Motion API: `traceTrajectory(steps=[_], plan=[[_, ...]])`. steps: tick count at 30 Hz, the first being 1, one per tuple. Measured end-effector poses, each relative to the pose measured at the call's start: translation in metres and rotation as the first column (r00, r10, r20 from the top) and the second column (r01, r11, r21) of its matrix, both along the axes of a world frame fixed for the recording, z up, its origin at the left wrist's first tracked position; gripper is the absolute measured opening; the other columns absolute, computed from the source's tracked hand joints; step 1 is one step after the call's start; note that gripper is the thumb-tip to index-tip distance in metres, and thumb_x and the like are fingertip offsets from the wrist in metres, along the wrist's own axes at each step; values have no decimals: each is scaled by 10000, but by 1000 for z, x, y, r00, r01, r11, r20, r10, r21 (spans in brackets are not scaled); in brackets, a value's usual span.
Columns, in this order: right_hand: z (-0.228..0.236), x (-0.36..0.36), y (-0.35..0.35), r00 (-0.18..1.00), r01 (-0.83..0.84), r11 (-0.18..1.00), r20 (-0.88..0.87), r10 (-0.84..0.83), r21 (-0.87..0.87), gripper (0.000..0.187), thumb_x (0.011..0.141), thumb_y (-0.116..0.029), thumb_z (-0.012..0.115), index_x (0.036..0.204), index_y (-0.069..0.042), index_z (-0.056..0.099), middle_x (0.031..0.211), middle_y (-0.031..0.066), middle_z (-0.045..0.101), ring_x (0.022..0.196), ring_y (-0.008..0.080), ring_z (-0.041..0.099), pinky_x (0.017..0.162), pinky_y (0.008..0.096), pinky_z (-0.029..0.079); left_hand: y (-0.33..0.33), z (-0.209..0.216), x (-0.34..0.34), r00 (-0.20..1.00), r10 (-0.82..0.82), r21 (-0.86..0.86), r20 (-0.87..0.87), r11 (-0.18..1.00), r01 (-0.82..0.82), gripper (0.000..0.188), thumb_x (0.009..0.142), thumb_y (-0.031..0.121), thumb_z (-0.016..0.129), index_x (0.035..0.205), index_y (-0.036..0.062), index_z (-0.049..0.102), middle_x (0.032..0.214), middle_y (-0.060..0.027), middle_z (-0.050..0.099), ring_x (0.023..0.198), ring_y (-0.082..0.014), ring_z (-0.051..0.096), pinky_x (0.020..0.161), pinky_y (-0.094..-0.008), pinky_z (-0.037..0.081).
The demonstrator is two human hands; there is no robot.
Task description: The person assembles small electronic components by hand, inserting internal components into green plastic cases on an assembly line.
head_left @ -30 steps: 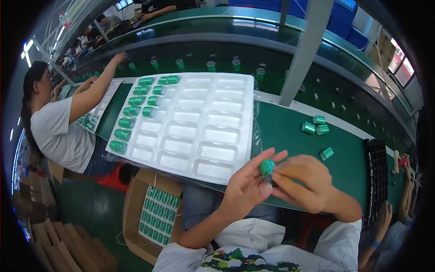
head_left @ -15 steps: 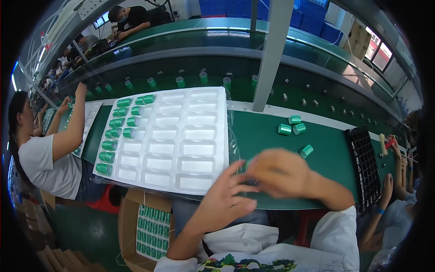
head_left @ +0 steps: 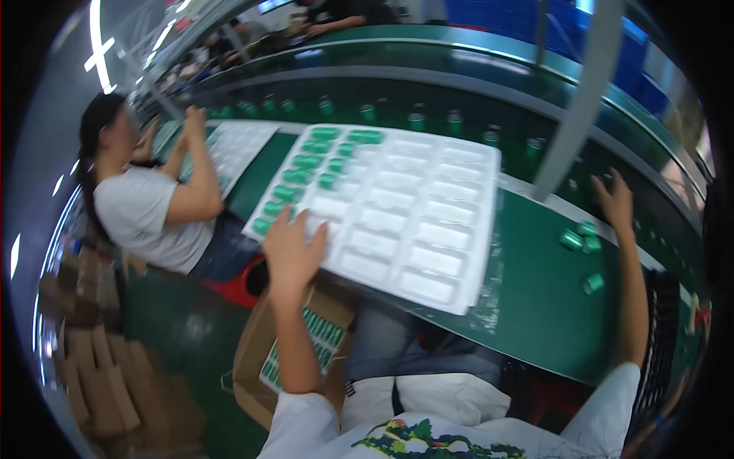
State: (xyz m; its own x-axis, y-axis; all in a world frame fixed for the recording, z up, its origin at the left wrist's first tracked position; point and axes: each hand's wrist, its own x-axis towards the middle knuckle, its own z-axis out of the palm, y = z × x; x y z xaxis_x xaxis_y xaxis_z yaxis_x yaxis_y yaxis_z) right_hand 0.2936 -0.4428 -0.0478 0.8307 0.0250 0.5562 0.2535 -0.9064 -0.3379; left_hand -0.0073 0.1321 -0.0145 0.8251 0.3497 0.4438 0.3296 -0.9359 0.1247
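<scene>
My left hand (head_left: 292, 256) is over the near left edge of a white moulded tray (head_left: 478, 229), fingers spread, nothing seen in it. Green cylinders (head_left: 307, 161) fill much of the tray's left column and the far part of the second; the other pockets shown are bare. My right hand (head_left: 618, 203) is stretched out to the far right, at the conveyor's near edge. Its fingers are apart, with a small dark thing, too blurred to name, by their tips. Several loose green cylinders (head_left: 590, 243) lie on the green table (head_left: 527, 298) near my right forearm.
A grey post (head_left: 577, 99) rises behind the table. Upright cylinders (head_left: 455, 120) stand along the dark conveyor. An open carton (head_left: 256, 375) with packed green cylinders is below the tray. A co-worker (head_left: 153, 206) sits at left by another tray (head_left: 241, 145). A black tray (head_left: 661, 321) lies at right.
My hands were close together before the tray's near right corner. Now they are apart: the left has moved to the tray's left, the right to the conveyor. The whole view has shifted and tilted.
</scene>
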Motion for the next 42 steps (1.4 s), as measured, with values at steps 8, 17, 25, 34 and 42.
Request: traceTrajectory(steps=[8,17,25,34,42], plan=[[-15,-21,-8,958,-184,979,-239,158,-91,307,837,-192,695,1053,8,610,879,198,631,819,357,641,750,419,502,25,5,-10,913,-145,-257,381,932,256,229,835,53,605,1051,-2,660,1166,-191,617,958,-347,628,853,-377,505],[-31,3,-2,957,-221,967,-164,241,129,263,876,-121,672,1094,22,640,923,148,666,806,246,648,763,343,505,59,-2,-26,981,142,-281,132,955,-100,409,808,247,702,1103,-31,650,910,-200,594,808,-343,595,730,-415,481],[-31,26,-31,897,-113,449,-103,430,886,388,935,-167,662,1280,2,604,1127,26,652,895,77,579,852,215,459,77,-11,-23,977,122,-149,176,984,-96,442,780,293,753,1118,17,680,899,-183,599,825,-334,590,764,-407,479],[67,-71,62,797,-379,172,226,560,909,428,968,-169,614,1355,-9,527,1259,91,595,1023,136,608,926,260,498,-59,33,-5,825,77,-829,559,50,557,426,789,-70,700,1193,10,590,1247,-190,595,1033,-194,605,765,-264,523],[99,-216,176,558,-770,478,82,826,423,405,696,-1,822,1068,12,663,983,127,648,840,170,637,667,261,533,-190,20,10,852,17,-599,524,-703,383,308,986,62,519,1272,-53,510,1369,-280,489,1101,-307,636,964,-382,535]])
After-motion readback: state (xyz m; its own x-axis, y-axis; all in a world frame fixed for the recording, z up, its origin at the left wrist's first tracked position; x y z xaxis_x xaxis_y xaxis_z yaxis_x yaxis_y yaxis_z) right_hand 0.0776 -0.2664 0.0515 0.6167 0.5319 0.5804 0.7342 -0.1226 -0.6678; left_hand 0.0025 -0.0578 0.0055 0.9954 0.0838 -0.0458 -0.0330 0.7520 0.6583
